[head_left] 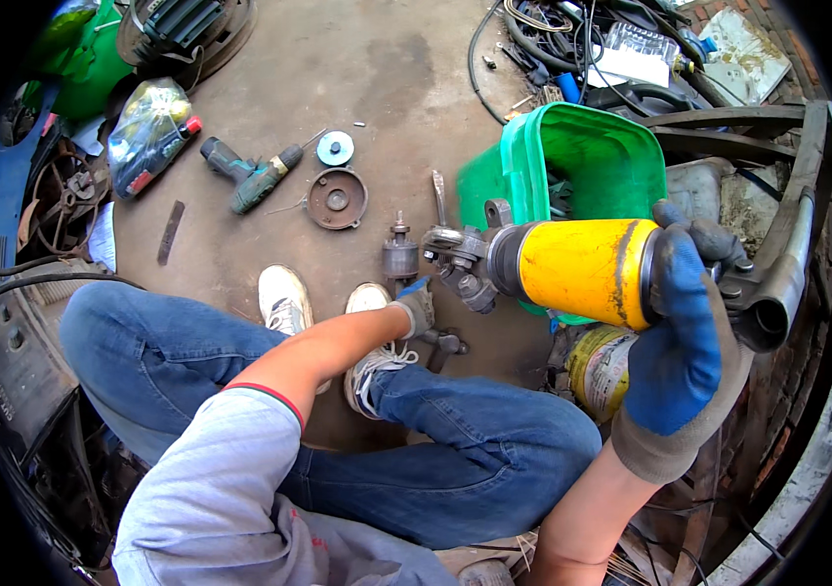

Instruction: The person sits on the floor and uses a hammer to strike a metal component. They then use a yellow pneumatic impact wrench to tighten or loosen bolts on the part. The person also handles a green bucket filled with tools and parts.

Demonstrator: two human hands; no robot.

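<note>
Right hand (685,342), gloved, fingers curled around right end of yellow cylinder (582,272). Cylinder held in front of green bucket (506,166), toward right edge of floor (406,146); metal joint (460,256) at its left end. Left hand (418,311), gloved, just beside motor armature (400,258); fingers mostly hidden, cannot tell whether they grip. Drill (265,183) nearer floor's left edge, rusty round cover (318,203) between drill and armature.

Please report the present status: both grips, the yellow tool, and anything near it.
Right grip closed on yellow cylindrical tool, near end. Left grip beside metal rotor, contact unclear. Tool overlaps green bucket in view; cannot tell if touching.
</note>
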